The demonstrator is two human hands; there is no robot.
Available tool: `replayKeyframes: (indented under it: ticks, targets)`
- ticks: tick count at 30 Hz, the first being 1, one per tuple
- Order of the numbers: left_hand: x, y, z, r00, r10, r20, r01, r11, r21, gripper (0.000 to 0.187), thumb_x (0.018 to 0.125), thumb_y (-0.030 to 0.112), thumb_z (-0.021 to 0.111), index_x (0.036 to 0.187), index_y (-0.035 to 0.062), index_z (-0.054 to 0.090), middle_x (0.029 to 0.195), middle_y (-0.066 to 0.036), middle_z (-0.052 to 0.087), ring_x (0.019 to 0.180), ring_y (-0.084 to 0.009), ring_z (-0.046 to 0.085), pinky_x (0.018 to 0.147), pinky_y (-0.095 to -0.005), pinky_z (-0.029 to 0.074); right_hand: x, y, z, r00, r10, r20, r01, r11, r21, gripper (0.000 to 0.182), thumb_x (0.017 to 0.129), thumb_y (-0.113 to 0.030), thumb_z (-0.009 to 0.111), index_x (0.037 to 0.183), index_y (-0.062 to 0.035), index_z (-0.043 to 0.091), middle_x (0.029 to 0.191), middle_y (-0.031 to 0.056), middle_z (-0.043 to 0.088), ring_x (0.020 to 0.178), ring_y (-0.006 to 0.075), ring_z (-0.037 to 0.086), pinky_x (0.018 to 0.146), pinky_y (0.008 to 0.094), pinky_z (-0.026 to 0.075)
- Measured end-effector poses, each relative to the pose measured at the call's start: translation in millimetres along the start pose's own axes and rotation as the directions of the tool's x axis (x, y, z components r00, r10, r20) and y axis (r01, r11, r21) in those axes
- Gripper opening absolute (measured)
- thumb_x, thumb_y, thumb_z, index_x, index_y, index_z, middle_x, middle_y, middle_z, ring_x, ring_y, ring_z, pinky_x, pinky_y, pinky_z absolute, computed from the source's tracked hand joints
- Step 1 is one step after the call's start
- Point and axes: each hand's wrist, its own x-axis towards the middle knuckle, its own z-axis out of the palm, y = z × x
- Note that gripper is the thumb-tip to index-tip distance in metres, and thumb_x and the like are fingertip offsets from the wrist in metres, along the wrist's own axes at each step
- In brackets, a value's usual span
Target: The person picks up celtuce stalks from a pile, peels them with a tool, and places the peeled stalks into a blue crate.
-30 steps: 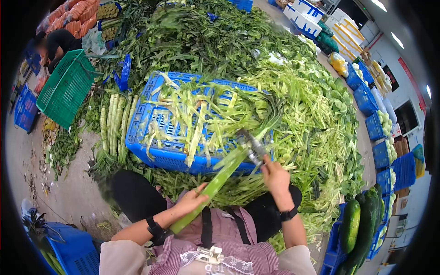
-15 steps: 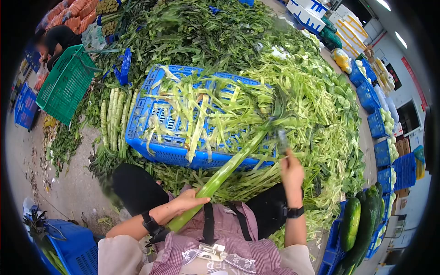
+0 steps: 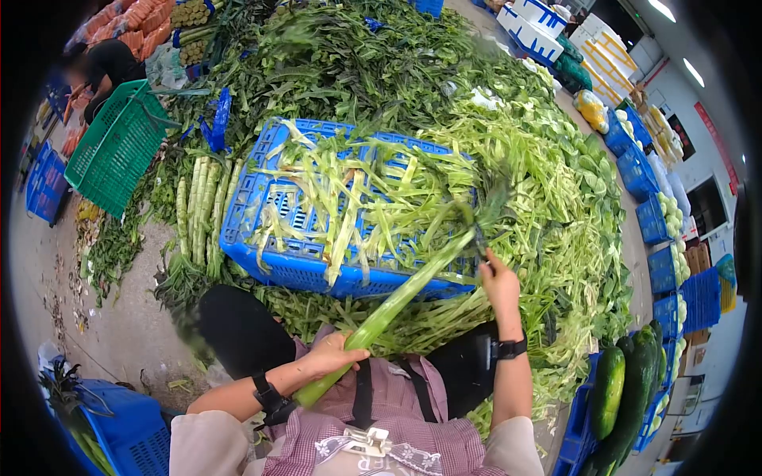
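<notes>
My left hand (image 3: 333, 355) is wrapped round the thick lower part of a long green celtuce stem (image 3: 401, 301). The stem slants up and to the right, its leafy tip over the right end of an overturned blue crate (image 3: 317, 274). My right hand (image 3: 500, 289) grips a peeler (image 3: 480, 244) near the stem's leafy end. The peeler's blade is small and partly blurred, so its exact contact with the stem is hard to see. Pale green peelings (image 3: 341, 230) lie strewn over the crate.
A large heap of peelings and leaves (image 3: 548, 214) spreads right and behind. Several peeled stems (image 3: 202, 206) lie left of the crate. A green basket (image 3: 115, 147) stands near another person (image 3: 111, 63). Large green gourds (image 3: 635, 389) rest in a blue crate at right.
The peeler has shifted slightly down and left, now close against the upper stem. My left hand and the stem's lower end have moved slightly right.
</notes>
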Motion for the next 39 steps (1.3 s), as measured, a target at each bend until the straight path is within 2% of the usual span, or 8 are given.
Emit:
replayKeyframes:
  ticks: [2,6,10,18,22,31,34,39]
  targets:
    - [-2,4,-2,1.000,-0.024,0.001,0.024,1.000,-0.003,0.037,0.087,0.026,0.065,0.110,-0.0003,0.055,0.084,-0.003,0.059,0.069,-0.0107,0.058,0.061,-0.0268,0.047,12,5,-1,0.924,0.339,0.177,-0.383,0.831,0.404,0.036,0.084,-0.026,0.062,0.118,-0.0129,0.062,0.084,0.0163,0.066,0.072,0.0355,0.064,0.062,0.0403,0.050]
    - [3,1,-12,0.986,-0.128,0.110,0.154,0.947,-0.283,0.039,0.083,0.022,0.065,0.112,-0.0029,0.055,0.082,-0.006,0.061,0.066,-0.0125,0.059,0.057,-0.0263,0.047,-44,-58,-22,0.994,-0.111,-0.001,0.107,0.959,0.264,0.036,0.081,-0.017,0.066,0.116,-0.0114,0.063,0.078,0.0128,0.064,0.062,0.0262,0.063,0.056,0.0351,0.050]
    - [11,-16,-20,0.966,-0.151,0.210,0.217,0.914,-0.343,0.036,0.085,0.022,0.067,0.111,-0.0009,0.056,0.085,-0.005,0.061,0.070,-0.0128,0.059,0.060,-0.0266,0.047,-108,-119,-25,0.828,-0.558,0.044,0.532,0.809,0.248,0.048,0.075,-0.020,0.070,0.122,-0.0200,0.060,0.066,0.0033,0.046,0.051,0.0200,0.052,0.045,0.0328,0.044]
    - [7,-15,-19,0.962,-0.049,0.268,0.126,0.952,-0.279,0.049,0.087,0.028,0.067,0.124,0.0015,0.049,0.098,-0.003,0.057,0.084,-0.0098,0.055,0.073,-0.0239,0.046,-45,-44,-13,0.989,-0.138,0.045,0.138,0.990,0.011,0.038,0.081,-0.024,0.066,0.119,-0.0223,0.062,0.077,0.0092,0.060,0.064,0.0281,0.061,0.054,0.0377,0.049]
    - [8,-8,-17,0.977,0.038,0.209,-0.002,0.986,-0.169,0.054,0.084,0.027,0.071,0.125,-0.0002,0.049,0.098,-0.004,0.057,0.084,-0.0098,0.054,0.073,-0.0240,0.045,-1,13,-7,0.952,0.237,0.194,-0.294,0.887,0.355,0.039,0.082,-0.021,0.065,0.121,-0.0154,0.061,0.082,0.0147,0.067,0.062,0.0339,0.062,0.058,0.0380,0.050]
    - [20,-10,-12,0.979,-0.057,0.194,0.087,0.985,-0.150,0.052,0.077,0.022,0.075,0.118,-0.0036,0.055,0.103,-0.007,0.060,0.089,-0.0120,0.055,0.075,-0.0251,0.044,-115,-124,-40,0.835,-0.543,0.091,0.517,0.829,0.212,0.047,0.073,-0.021,0.072,0.119,-0.0216,0.062,0.068,0.0029,0.047,0.054,0.0204,0.054,0.048,0.0329,0.046]
    - [25,-25,-13,0.980,-0.124,0.157,0.157,0.964,-0.213,0.054,0.076,0.026,0.075,0.119,-0.0006,0.057,0.106,-0.007,0.061,0.098,-0.0142,0.055,0.085,-0.0251,0.042,-103,-110,-31,0.850,-0.521,0.082,0.500,0.845,0.188,0.046,0.074,-0.022,0.071,0.119,-0.0216,0.062,0.067,0.0037,0.046,0.054,0.0210,0.054,0.048,0.0334,0.046]
    - [16,-7,-7,0.967,-0.045,0.249,0.101,0.971,-0.216,0.036,0.080,0.015,0.071,0.109,-0.0008,0.055,0.092,-0.006,0.060,0.072,-0.0120,0.060,0.067,-0.0241,0.047,-34,-9,2,0.999,-0.021,-0.037,0.021,1.000,0.002,0.039,0.082,-0.027,0.064,0.121,-0.0217,0.061,0.077,0.0120,0.063,0.059,0.0297,0.061,0.051,0.0388,0.048]
